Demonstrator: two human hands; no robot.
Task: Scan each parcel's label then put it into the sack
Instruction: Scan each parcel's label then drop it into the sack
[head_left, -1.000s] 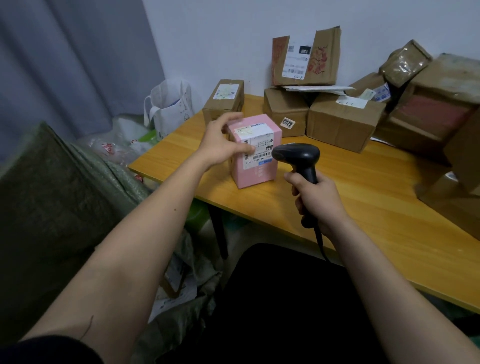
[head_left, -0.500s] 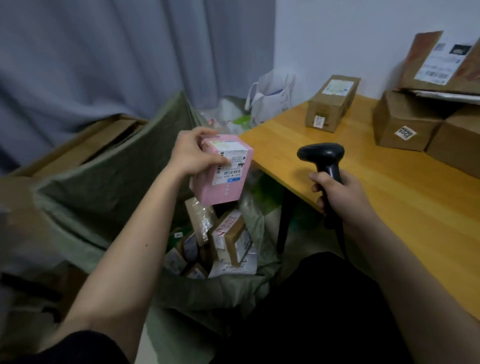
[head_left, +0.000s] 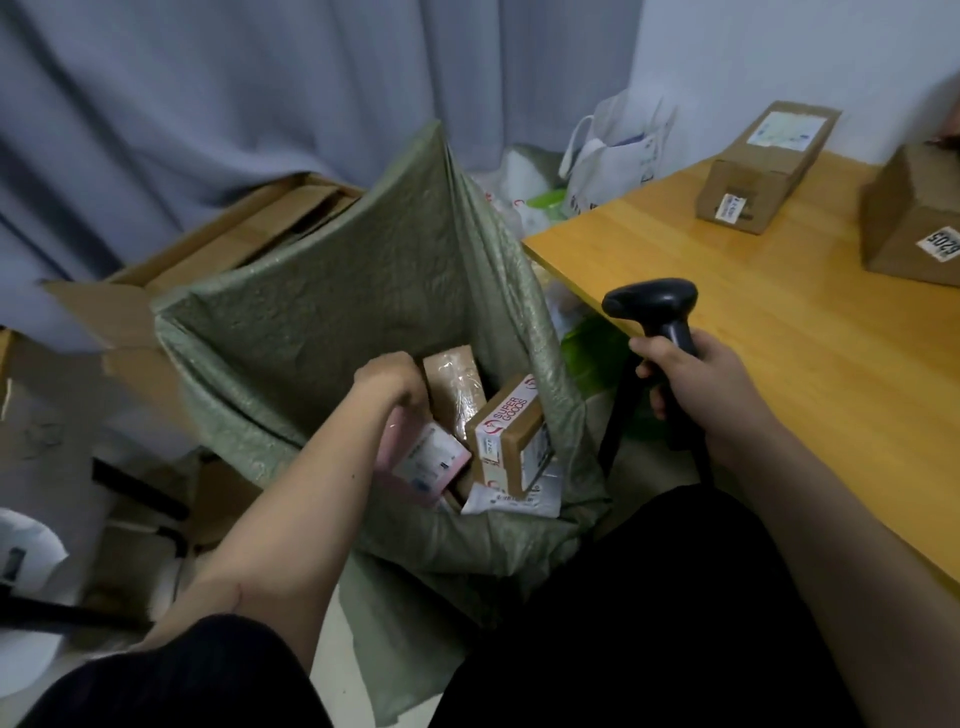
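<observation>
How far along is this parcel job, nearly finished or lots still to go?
Partly done. Several parcels, including a brown taped box, already lie in the green sack. The left hand is lowering the pink box in; the right hand grips the scanner. At least two cardboard boxes wait on the table.

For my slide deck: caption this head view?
Left hand lowers pink parcel into green sack; right hand holds scanner.
</observation>
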